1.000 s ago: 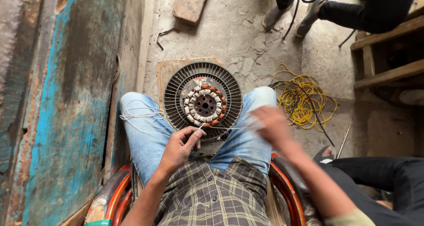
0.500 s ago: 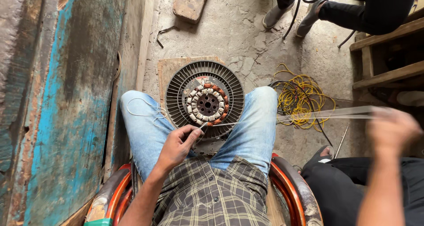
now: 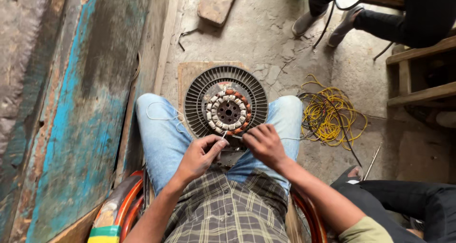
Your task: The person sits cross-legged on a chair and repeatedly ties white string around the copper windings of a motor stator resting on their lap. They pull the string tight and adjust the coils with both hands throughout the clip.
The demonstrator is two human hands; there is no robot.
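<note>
The left hand (image 3: 199, 153) is pinched shut on a thin needle-like tool (image 3: 223, 135) — its tip pokes up toward the lower edge of the coil ring. Just beside it, the right hand (image 3: 263, 143) has its fingertips closed on a fine white thread (image 3: 289, 139) that runs off to the right across the knee. Both pinches meet at the near rim of the round fan motor (image 3: 226, 105), which sits between the person's knees on a wooden board (image 3: 186, 77); its copper-and-white windings (image 3: 228, 111) lie just beyond the fingers, ringed by dark metal fins. Farther right of the grip, a tangle of yellow wire (image 3: 332, 115) lies on the concrete floor. Beyond that, another person's shoes (image 3: 304, 22) stand at the far edge.
</note>
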